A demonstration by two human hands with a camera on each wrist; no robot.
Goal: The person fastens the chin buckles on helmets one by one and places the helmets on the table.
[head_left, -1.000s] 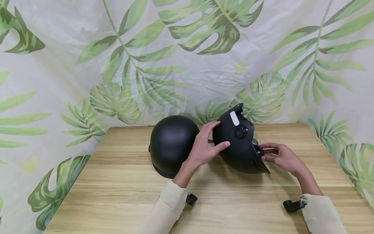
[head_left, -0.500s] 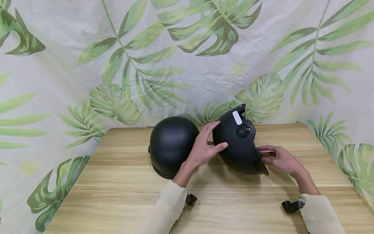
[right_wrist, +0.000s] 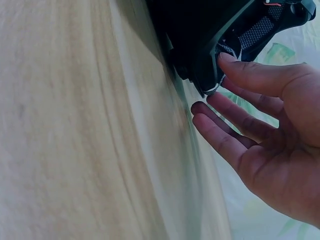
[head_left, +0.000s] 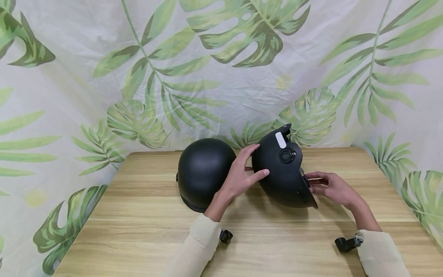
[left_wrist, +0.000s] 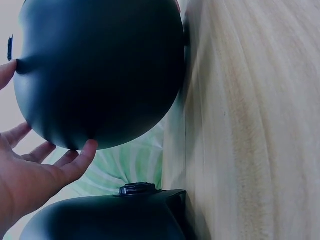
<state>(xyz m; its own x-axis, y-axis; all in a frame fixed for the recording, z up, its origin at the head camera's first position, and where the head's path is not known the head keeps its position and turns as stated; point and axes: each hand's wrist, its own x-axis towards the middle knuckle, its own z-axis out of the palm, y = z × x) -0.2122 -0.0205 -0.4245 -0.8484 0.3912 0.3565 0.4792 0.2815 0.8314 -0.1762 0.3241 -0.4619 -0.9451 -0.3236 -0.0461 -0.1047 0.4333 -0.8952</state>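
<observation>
Two black helmets are on the table. The right-hand helmet (head_left: 277, 169) is tipped on its side with its opening facing right; its side carries a white oblong patch and a round black fitting. My left hand (head_left: 243, 171) touches its dome with spread fingers, and the left wrist view shows the fingertips against the smooth shell (left_wrist: 100, 70). At the opening, my right hand (head_left: 330, 188) pinches a part just inside the rim, mostly hidden by the shell. In the right wrist view, the thumb presses near a grey mesh lining (right_wrist: 257, 31), with a fingertip at the rim's edge.
The other helmet (head_left: 204, 173) sits dome up, just left of the tipped one and partly behind my left forearm. Beneath both is a wood-grain table (head_left: 138, 231). A leaf-patterned cloth (head_left: 242, 88) hangs behind the table. Black camera mounts (head_left: 344, 244) stick out at both wrists.
The tipped helmet has turned slightly, so the fitting inside its rim is now more hidden. My right hand has shifted a little left with it; my left hand stays about where it was.
</observation>
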